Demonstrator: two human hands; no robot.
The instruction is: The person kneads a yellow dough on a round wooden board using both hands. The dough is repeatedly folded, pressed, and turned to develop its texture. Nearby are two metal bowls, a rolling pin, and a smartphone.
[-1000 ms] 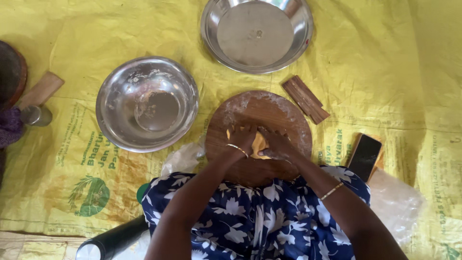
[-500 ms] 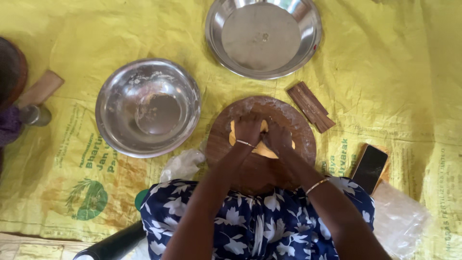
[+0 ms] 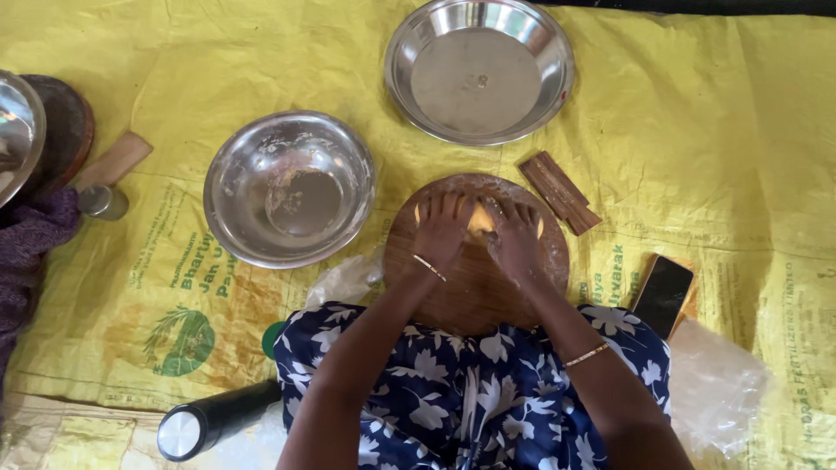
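A round wooden board (image 3: 475,287) lies on the yellow sheet in front of my lap. On its far half sits a flat piece of pale yellow dough (image 3: 481,219), mostly covered by my hands. My left hand (image 3: 442,231) presses on the dough with fingers spread flat. My right hand (image 3: 515,237) presses beside it, fingers also spread, dusted with flour. Both wrists wear thin bangles.
A floury steel bowl (image 3: 289,187) sits left of the board, a steel plate (image 3: 479,70) beyond it. Two brown wooden sticks (image 3: 559,191) lie right of the board, a dark phone (image 3: 662,294) farther right, a black bottle (image 3: 218,419) near left, clear plastic bags beside my lap.
My hands have slid forward over the dough toward the board's far edge, fingers now spread flat. The view has shifted a little, so everything sits further right.
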